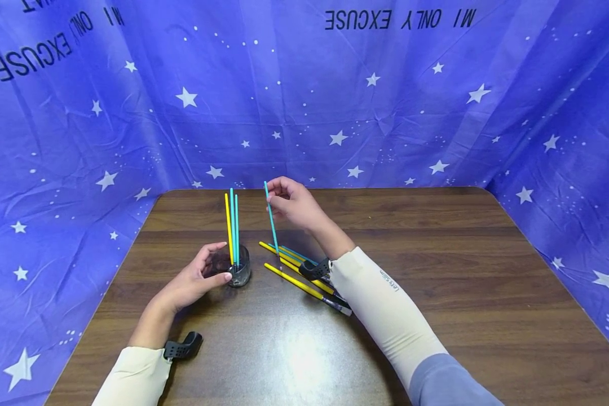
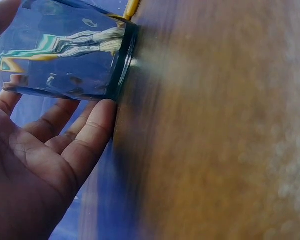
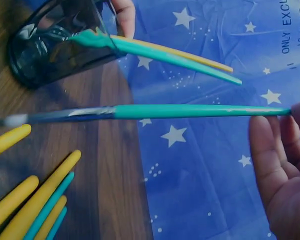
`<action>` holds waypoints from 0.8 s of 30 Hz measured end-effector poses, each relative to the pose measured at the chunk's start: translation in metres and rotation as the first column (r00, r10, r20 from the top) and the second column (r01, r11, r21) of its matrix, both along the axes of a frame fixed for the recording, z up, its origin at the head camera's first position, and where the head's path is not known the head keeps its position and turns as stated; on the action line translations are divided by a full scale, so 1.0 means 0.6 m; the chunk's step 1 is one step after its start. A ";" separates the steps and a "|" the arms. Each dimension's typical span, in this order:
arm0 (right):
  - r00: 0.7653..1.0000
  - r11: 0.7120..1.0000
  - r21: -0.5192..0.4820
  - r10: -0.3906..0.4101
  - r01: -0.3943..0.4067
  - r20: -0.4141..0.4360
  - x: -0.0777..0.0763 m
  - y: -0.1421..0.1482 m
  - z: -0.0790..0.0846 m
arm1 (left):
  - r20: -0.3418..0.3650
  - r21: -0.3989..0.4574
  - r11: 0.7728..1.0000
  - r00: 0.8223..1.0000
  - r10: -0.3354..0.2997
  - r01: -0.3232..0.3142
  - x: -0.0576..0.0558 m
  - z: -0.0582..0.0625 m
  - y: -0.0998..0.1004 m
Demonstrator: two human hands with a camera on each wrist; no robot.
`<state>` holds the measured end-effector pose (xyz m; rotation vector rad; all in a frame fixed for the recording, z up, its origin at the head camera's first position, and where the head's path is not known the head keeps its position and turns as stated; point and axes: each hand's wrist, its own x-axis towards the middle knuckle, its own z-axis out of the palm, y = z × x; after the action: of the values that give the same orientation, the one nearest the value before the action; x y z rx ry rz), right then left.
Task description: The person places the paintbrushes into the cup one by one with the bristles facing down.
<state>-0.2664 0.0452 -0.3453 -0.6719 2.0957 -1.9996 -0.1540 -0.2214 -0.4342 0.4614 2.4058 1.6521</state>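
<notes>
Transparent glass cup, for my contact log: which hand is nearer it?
Left. The left hand holds the cup; the right hand is apart, right of it, pinching a slim turquoise-handled paintbrush.

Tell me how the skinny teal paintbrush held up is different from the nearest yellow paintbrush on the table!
The slim teal-handled paintbrush is held nearly upright, bristles down, in the right grip; the long yellow-handled paintbrush lies on the brown table. The teal one's tip is narrow; the yellow one's bristles are wide and flat. The teal one's handle looks thinner than the yellow one's. Both have straight handles and bristles at one end.
</notes>
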 end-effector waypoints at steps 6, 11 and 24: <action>0.994 0.982 -0.151 -0.113 0.111 0.001 0.003 -0.015 0.012 | -0.014 0.007 1.000 1.000 -0.007 0.007 -0.001 -0.003 -0.005; 0.985 0.945 -0.279 -0.170 0.173 0.034 0.007 -0.026 0.018 | -0.020 0.016 1.000 1.000 -0.004 0.004 -0.001 -0.007 -0.004; 0.983 0.932 -0.320 -0.184 0.170 -0.013 0.032 -0.071 -0.009 | -0.016 0.008 1.000 1.000 0.003 -0.003 -0.001 -0.006 -0.002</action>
<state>-0.2475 0.0028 -0.3505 -0.5949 1.9352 -2.4776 -0.1548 -0.2226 -0.4381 0.4742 2.4130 1.6661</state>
